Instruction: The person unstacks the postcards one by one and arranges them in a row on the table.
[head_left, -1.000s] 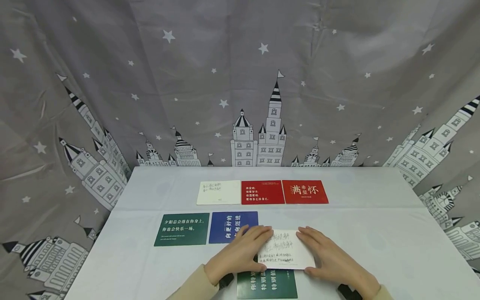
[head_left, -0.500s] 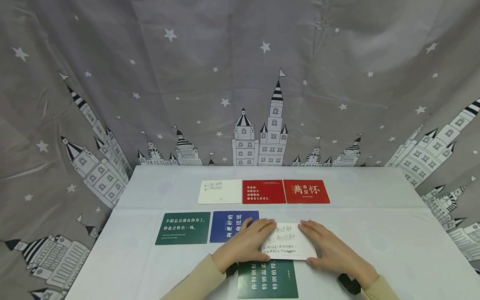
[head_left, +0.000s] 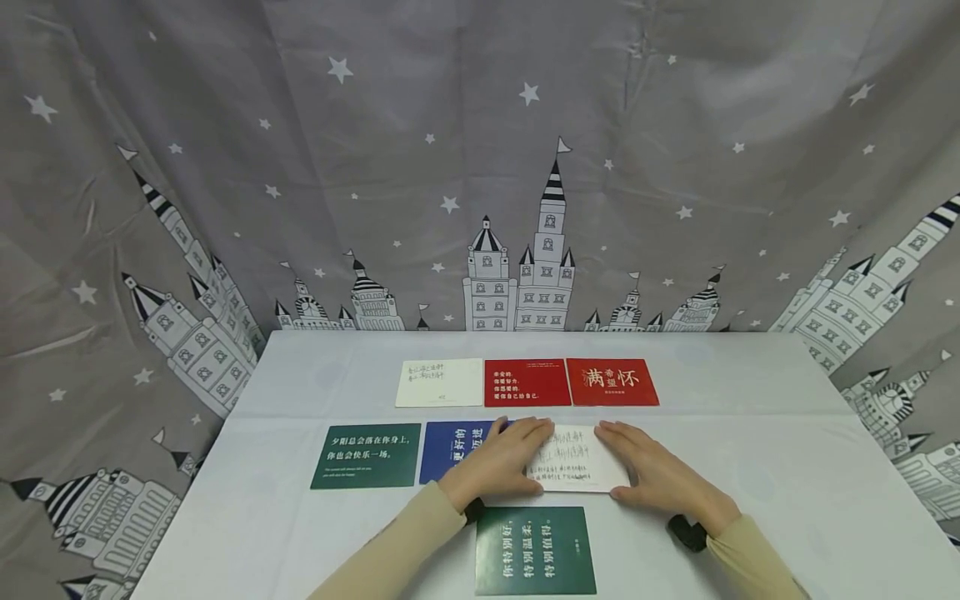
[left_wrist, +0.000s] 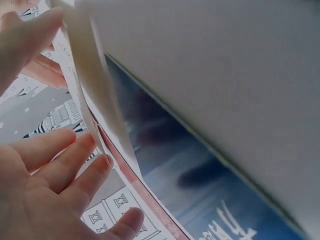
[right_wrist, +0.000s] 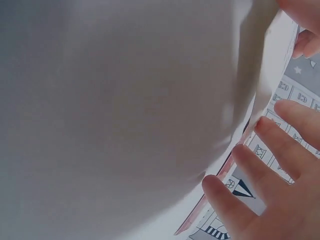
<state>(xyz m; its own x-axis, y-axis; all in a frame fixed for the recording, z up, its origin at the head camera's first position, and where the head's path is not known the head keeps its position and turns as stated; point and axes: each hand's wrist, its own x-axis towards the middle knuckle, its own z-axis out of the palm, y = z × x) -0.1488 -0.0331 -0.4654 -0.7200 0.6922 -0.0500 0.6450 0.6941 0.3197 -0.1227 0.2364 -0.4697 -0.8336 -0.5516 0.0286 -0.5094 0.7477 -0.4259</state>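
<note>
Both hands hold a white card with handwriting (head_left: 573, 467) at its two sides. My left hand (head_left: 495, 461) grips its left edge between thumb and fingers, partly over the blue card (head_left: 441, 454). At the other edge, my right hand (head_left: 660, 477) holds the card the same way. From the left wrist the card appears nearly edge-on, just above the table, with the blue card (left_wrist: 165, 145) lying close by. A green card with sideways white writing (head_left: 535, 552) lies below the hands, nearer the body.
Along the back of the white table (head_left: 772, 500) lie a white card (head_left: 439, 383), a red card (head_left: 527, 383) and another red card (head_left: 612, 382). Left of the blue card lies a green card (head_left: 366, 456). A grey castle-print curtain (head_left: 420, 100) stands behind the table.
Both hands have moved the white card away from the body, off the near green card, to beside the blue card. The near green card is now fully visible.
</note>
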